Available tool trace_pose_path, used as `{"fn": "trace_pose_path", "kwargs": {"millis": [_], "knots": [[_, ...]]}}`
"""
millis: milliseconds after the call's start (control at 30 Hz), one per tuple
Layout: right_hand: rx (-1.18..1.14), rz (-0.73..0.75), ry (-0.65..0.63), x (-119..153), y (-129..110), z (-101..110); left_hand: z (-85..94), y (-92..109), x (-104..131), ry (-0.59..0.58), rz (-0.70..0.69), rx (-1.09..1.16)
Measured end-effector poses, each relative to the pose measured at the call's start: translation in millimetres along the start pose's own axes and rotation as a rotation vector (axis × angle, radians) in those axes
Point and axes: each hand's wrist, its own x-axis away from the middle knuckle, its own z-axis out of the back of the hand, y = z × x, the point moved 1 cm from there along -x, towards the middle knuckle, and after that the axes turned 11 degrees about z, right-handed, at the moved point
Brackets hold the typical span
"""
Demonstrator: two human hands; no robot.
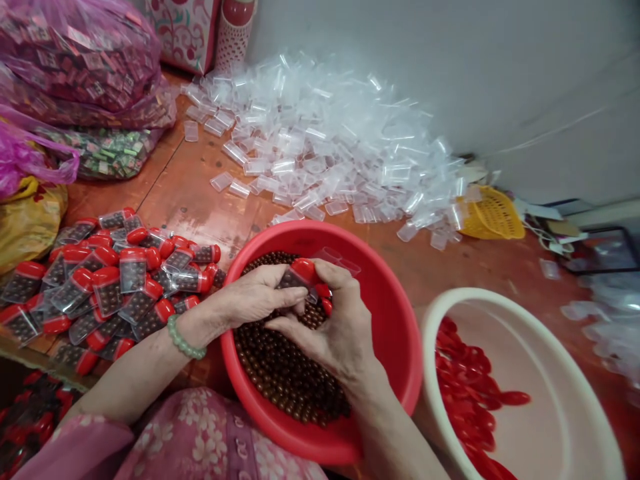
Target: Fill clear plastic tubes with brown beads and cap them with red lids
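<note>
Over a red basin (395, 327) of dark brown beads (285, 373), my left hand (260, 293) is closed around a small clear box (293, 279) with a red cap and dark beads inside. My right hand (343, 320) has its fingers at the red cap of that same box, thumb spread below it. Red caps show just behind my right fingers, and clear pieces (337, 260) lie near the basin's back wall. A green bead bracelet (184, 339) circles my left wrist.
Filled red-capped boxes (107, 287) are piled at left. Clear empty boxes (325, 140) heap against the wall. A white basin (545, 340) of red caps (465, 380) stands at right, a yellow basket (493, 213) behind it. Purple bags (80, 60) fill the back left.
</note>
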Motion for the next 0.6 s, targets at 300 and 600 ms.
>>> {"fn": "trace_pose_path", "kwargs": {"millis": [300, 600], "knots": [[0.338, 0.176, -0.033, -3, -1, -5, -4.1, -1, 2, -0.069, 0.022, 0.16], [0.333, 0.278, -0.019, -4, -21, -5, -9.4, -11, 6, 0.068, 0.103, 0.153]]}}
